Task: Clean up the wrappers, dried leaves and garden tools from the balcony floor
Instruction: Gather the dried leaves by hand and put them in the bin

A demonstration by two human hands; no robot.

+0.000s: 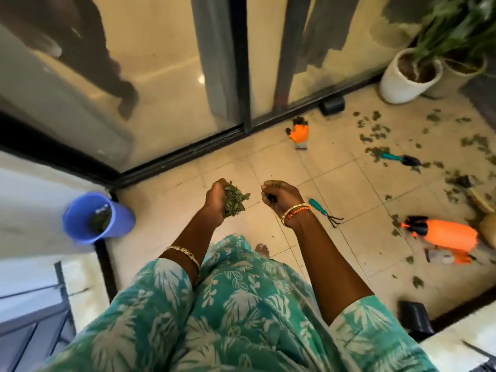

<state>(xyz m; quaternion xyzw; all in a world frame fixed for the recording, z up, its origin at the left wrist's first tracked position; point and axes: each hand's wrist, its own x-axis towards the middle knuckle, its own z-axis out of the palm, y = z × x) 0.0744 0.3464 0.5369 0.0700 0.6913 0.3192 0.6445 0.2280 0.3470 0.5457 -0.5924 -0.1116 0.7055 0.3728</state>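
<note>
I count two orange gloves [299, 132], two teal tools [400, 158]. Left hand [216, 198] clutches dried leaves [233, 201]; right hand [280, 196] curled around scraps.

glossy tile floor [335, 178], plastic bucket [118, 218], dry crumbly leaves [233, 200]

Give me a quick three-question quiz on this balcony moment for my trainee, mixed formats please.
1. True or false: the left hand grips a clump of dried leaves.
2. Which lies nearest the right hand? A) hand rake B) orange glove C) white pot
3. Fill in: the blue bucket stands to the person's ____.

Key: 1 true; 2 A; 3 left.
</note>
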